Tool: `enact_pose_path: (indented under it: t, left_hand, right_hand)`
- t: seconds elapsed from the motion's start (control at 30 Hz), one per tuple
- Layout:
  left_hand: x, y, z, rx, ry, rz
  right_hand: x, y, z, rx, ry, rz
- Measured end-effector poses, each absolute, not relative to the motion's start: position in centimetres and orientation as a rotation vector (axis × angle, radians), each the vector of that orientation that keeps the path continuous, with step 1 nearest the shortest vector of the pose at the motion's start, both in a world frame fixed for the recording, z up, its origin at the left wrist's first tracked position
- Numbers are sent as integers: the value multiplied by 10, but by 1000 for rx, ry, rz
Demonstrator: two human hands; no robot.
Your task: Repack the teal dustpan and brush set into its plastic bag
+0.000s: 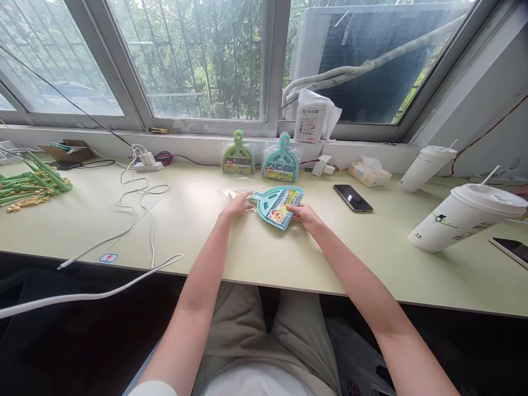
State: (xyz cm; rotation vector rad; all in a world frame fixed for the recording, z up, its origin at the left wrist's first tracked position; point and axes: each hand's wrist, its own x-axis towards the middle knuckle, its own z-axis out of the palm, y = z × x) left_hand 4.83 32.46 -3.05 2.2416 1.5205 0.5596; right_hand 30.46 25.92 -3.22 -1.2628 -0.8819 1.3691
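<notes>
Over the pale desk (264, 267), a teal dustpan-and-brush set (279, 207) lies crosswise lengthways, handle leftward; the left hand (238, 204) grips that end, the right hand (304, 214) the wide edge. Lidded cups (457, 223) hide their contents.

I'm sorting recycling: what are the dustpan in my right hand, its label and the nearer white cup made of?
The dustpan is probably smooth, hard plastic, from its even teal colour and moulded shape. The label looks like paper or card: flat, printed, gloss unclear. The cup looks smooth and white, either coated paper or plastic; its printed surface leaves that open.
</notes>
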Motion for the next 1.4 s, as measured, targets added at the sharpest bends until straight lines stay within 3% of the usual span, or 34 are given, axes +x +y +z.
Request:
enact_pose_path:
  t: [0.27, 0.6, 0.77, 0.87, 1.07, 1.4]
  left_hand:
    - [72, 317, -31, 2275, 1433, 1050]
    - [90, 290, -4, 2451, 1251, 1328]
    - [82, 280, 8, 1736, 1582, 1748]
    - [74, 290, 8, 1412, 1426, 1627]
    - [89, 296, 1, 1421, 786, 1224]
    - [105, 270, 1, 1249, 443, 858]
  right_hand:
    - [296, 254, -27, -1152, -1014, 1329]
    - [286, 252, -27, -956, -865, 1231]
    - [294, 255, -28, -863, -846, 1181]
    - [291, 252, -24, -838, -825, 1172]
    - [279, 246, -21, -822, -884, 1145]
    - [277, 244, -8, -761, -814, 1013]
